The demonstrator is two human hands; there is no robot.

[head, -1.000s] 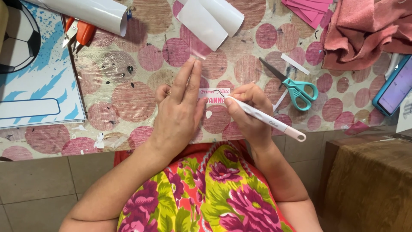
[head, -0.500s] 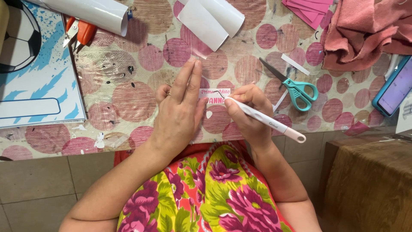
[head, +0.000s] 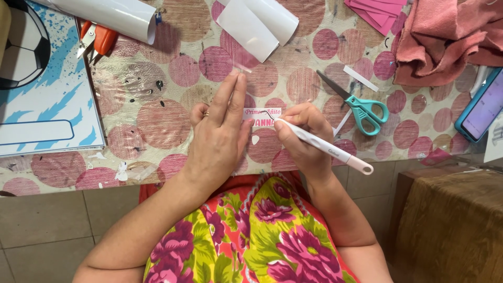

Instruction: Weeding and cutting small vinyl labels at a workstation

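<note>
1. Head view, and barely anything has shifted over the last second: the left hand (head: 220,139) is still pressed flat, fingers stretched out and together, holding nothing, its fingertips pinning the left edge of the small white sticker strip with pink lettering (head: 262,116).
2. The right hand (head: 303,137) keeps its fingers curled tight around the white weeding tool (head: 322,145), pen-style; the hooked tip sits right on the strip, just past the thumb. Same pose as before, so by my read this is slow, careful picking at the letters, not a move between steps.
3. The strip lies between the two hands, touching the left fingertips and the tool tip, on the dotted pink tablecloth (head: 157,120).
4. Around them: teal-handled scissors (head: 359,105) lie open just beyond the right knuckles, near but not touching.
5. Beyond the left fingertips, a curled white vinyl sheet (head: 257,23); a second white roll (head: 110,15) and orange snips (head: 97,37) sit further left.
6. A soccer-themed sheet (head: 47,94) lies well left of the left hand; pink cloth (head: 445,36) and a phone (head: 482,107) far right.
7. Nothing crowds the strip; the left fingers cover its edge only.
</note>
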